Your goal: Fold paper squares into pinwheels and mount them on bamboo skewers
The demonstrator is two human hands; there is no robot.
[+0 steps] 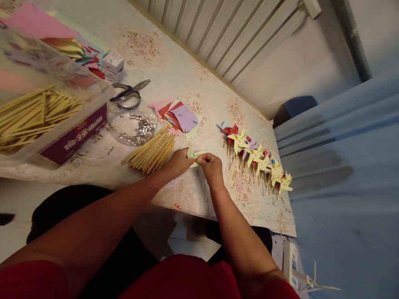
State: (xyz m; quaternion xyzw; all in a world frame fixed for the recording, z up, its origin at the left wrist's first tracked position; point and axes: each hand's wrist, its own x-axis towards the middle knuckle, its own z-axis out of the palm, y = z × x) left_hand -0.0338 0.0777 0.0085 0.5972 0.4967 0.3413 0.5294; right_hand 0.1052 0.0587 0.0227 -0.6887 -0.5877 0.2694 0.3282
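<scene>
A pale yellow-green piece of paper is held up between my two hands over the table's front part. My left hand pinches its left side, and my right hand has fingers closed on its right edge. The fingers partly cover the paper, so its folds are hard to make out. Close to my left hand lies a pile of thin wooden sticks. Behind it is a stack of cut coloured paper squares. Right of my hands, finished paper pinwheels on sticks lie in a row.
A round clear dish holds small shiny metal pieces. Scissors lie behind it. On the left stands a clear plastic bin of sticks, with coloured paper behind. A blue curtain hangs at right; a radiator is behind.
</scene>
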